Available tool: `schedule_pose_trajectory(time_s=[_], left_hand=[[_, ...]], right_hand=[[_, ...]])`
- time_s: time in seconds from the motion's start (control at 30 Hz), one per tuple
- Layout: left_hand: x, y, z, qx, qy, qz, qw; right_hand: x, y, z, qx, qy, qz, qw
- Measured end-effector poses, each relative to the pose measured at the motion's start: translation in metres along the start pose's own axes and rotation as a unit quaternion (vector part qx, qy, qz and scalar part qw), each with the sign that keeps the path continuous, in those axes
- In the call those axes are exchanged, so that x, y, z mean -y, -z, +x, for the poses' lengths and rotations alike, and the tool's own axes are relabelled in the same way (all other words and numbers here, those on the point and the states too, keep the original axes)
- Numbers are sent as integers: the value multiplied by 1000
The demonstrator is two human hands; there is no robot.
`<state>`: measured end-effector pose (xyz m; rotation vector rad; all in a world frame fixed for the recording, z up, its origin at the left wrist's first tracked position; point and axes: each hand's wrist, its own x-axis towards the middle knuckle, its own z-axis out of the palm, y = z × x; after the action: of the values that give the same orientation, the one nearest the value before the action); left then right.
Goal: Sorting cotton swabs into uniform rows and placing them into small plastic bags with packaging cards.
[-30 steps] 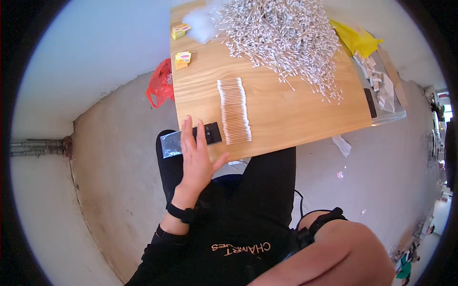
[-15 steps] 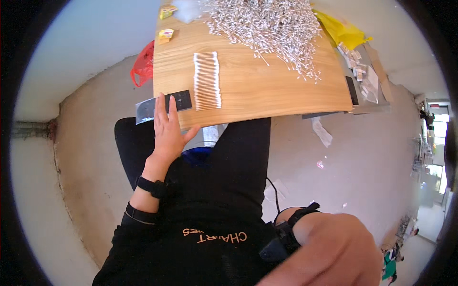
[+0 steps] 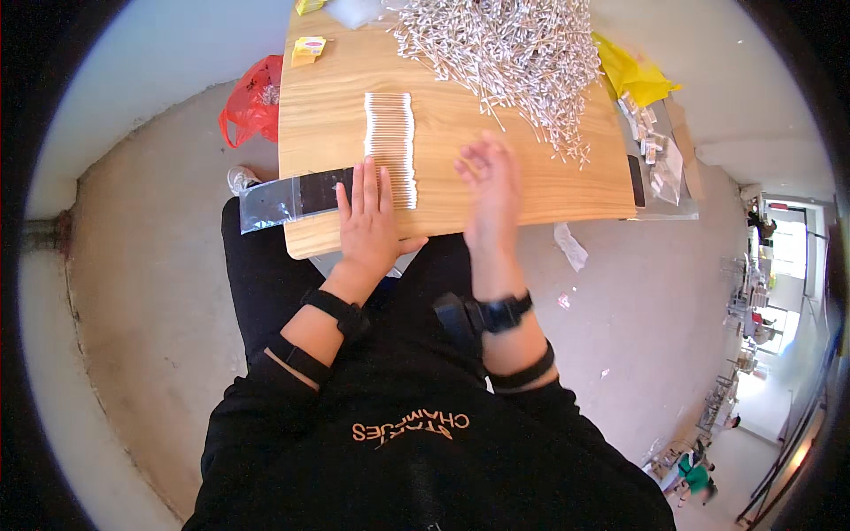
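Note:
A neat row of cotton swabs (image 3: 390, 133) lies side by side on the wooden table. My left hand (image 3: 367, 232) is flat with its fingers stretched out, resting by the lower left of the row. Its fingertips cover the right end of a dark strip in a clear plastic sleeve (image 3: 270, 204), which juts past the table's left edge. To the right of the row, my right hand (image 3: 492, 196) hovers over the near edge, slightly blurred, with loosely bent fingers apart and nothing seen in them.
A large heap of loose cotton swabs (image 3: 505, 53) covers the far right of the table (image 3: 469, 159). Small yellow boxes (image 3: 308, 49) stand at the far left. A red plastic bag (image 3: 252, 106) is beside the table, and a yellow bag (image 3: 633, 75) is at the right.
My right hand has come up from low right to above the table. My left hand and the dark strip in its sleeve have shifted right, up to the row of swabs.

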<state>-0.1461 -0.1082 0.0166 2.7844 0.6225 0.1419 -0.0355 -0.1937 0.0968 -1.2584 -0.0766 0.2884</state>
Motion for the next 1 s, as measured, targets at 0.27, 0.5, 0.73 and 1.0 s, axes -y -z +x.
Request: schedule_pose_trajectory(time_s=[0.27, 0.5, 0.73, 1.0], left_hand=[[1, 0, 7, 26, 0, 12, 1000], [4, 2, 0, 44, -4, 32, 999], [4, 1, 0, 22, -19, 24, 999], [0, 4, 1, 38, -10, 38, 998]], right_hand=[[-112, 7, 22, 5, 0, -24, 1000], [-116, 3, 12, 0, 86, -222, 971], [-104, 25, 18, 110, 198, -454, 862], [-102, 24, 18, 109, 238, -478, 838]])
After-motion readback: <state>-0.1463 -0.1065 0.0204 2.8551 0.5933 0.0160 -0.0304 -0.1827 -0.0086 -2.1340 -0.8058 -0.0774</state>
